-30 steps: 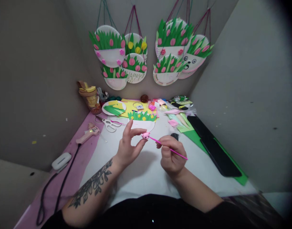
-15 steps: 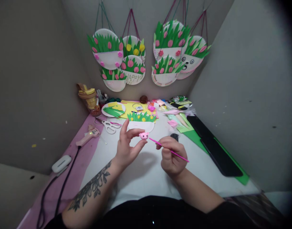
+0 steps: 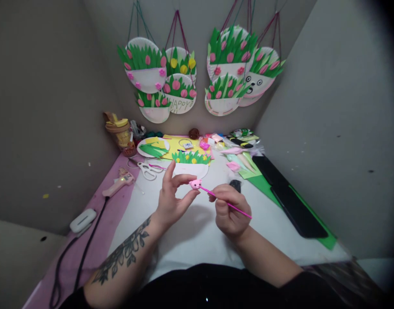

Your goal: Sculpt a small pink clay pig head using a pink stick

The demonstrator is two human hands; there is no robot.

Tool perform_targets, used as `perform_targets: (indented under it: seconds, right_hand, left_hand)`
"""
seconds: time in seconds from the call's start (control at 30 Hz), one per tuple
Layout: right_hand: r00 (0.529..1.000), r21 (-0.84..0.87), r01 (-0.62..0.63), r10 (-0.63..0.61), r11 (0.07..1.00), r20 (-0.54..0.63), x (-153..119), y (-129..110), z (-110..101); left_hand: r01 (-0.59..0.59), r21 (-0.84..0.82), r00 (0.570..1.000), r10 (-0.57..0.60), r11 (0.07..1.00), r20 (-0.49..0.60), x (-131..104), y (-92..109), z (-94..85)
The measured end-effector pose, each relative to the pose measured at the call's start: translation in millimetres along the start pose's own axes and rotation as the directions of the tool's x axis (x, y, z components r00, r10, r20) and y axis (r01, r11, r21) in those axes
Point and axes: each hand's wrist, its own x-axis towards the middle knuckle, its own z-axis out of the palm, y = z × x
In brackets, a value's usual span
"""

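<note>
Between the thumb and index finger of my left hand point(image 3: 174, 198) is a small pink pig head point(image 3: 195, 184) with dark eyes, held above the table. My right hand point(image 3: 231, 210) grips a thin bright pink stick point(image 3: 237, 209) like a pen. The stick's tip meets the right side of the pig head, by an eye. Just beyond my left hand lies a half paper plate point(image 3: 192, 170) with green paper grass and yellow flowers.
White scissors point(image 3: 148, 171) and a pink glue gun point(image 3: 119, 183) with a black cord lie at left. A black folded case point(image 3: 290, 199) rests on green sheets at right. Clay packets point(image 3: 240, 161) and a lidded cup point(image 3: 119, 134) stand toward the back. Decorated plates point(image 3: 145, 79) hang on the wall.
My right hand has moved slightly left, and the stick's tip has gone from just beside the pig head to touching it. The pig head has turned slightly.
</note>
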Motion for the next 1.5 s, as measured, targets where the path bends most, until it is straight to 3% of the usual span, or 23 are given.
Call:
perform_targets:
  seconds: [0.3, 0.57, 0.97, 1.5]
  right_hand:
    - [0.999, -0.014, 0.028, -0.028, 0.999, 0.032, 0.2, -0.1, -0.5]
    - [0.999, 0.045, 0.03, -0.029, 0.999, -0.017, 0.4, 0.3, -1.9]
    - [0.992, 0.055, 0.057, -0.063, 0.997, 0.107, 2.2, -2.2, -5.5]
    - [0.995, 0.035, 0.044, -0.046, 0.998, 0.085, 2.7, -1.3, -2.8]
  left_hand:
    - [-0.009, 0.011, 1.0, 0.009, 1.0, 0.02, -0.8, -1.0, -1.1]
    - [-0.008, -0.002, 1.0, 0.008, 1.0, 0.013, -0.6, 0.1, -0.2]
    - [-0.024, -0.014, 1.0, 0.024, 1.0, 0.005, -0.4, 0.0, -0.2]
    - [-0.04, -0.006, 0.999, 0.04, 0.999, 0.006, -0.7, 0.4, -0.1]
